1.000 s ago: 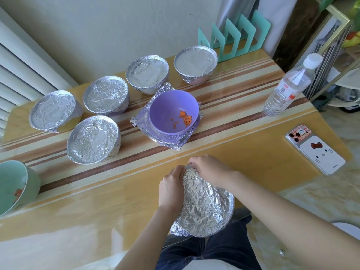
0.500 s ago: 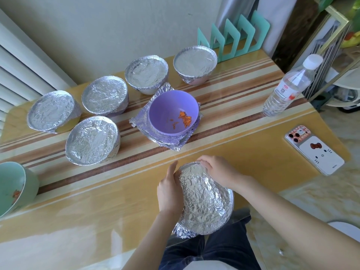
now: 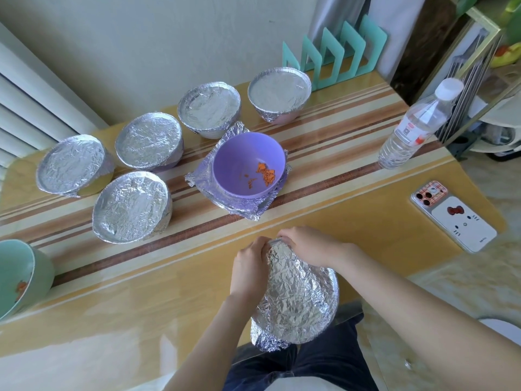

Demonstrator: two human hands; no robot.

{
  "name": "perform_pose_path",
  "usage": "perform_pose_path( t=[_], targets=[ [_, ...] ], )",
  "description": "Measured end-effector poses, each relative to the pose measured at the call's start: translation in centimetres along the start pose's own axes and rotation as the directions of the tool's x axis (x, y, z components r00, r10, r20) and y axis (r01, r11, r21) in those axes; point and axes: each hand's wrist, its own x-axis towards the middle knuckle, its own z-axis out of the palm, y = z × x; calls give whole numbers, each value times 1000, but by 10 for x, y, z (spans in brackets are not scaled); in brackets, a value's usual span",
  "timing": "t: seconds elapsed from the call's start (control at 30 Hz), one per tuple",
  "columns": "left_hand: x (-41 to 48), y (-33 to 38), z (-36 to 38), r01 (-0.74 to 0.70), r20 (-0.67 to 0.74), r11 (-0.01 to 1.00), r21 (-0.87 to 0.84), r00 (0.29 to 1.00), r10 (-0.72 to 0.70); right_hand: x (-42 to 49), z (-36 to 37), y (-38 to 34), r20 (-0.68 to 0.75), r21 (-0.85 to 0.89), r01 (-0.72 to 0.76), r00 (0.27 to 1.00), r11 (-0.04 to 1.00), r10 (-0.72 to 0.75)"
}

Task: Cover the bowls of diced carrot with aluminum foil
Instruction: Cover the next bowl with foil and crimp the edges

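Note:
A foil-covered bowl (image 3: 298, 300) sits at the table's near edge. My left hand (image 3: 248, 269) grips its left far rim and my right hand (image 3: 307, 246) pinches the foil at the far rim; the fingertips of both meet there. An open purple bowl (image 3: 248, 165) with diced carrot (image 3: 266, 174) stands on a stack of foil sheets (image 3: 203, 179) mid-table. Several foil-covered bowls (image 3: 132, 206) stand behind and to the left. A green bowl (image 3: 19, 277) with carrot is uncovered at the left edge.
A water bottle (image 3: 414, 125) stands at the right, a phone (image 3: 454, 215) lies near the right edge. A teal rack (image 3: 335, 55) is at the back against the wall. The striped wooden table (image 3: 112, 292) has bare surface at front left.
My left hand's fingers, straight half a second ago, have curled back onto the foil at the bowl's far rim. My right hand stays on the far rim. The bowl has barely moved.

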Motion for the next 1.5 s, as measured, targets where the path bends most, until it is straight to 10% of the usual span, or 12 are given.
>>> perform_pose_path(
  t=[1.2,1.5],
  targets=[
    [-12,-3,-2,19,-123,994,-104,992,-32,-11,9,19,-44,240,-91,994,967,104],
    [-3,-5,-10,47,48,982,-183,998,-39,-11,7,20,23,200,-117,993,973,114]
  ],
)
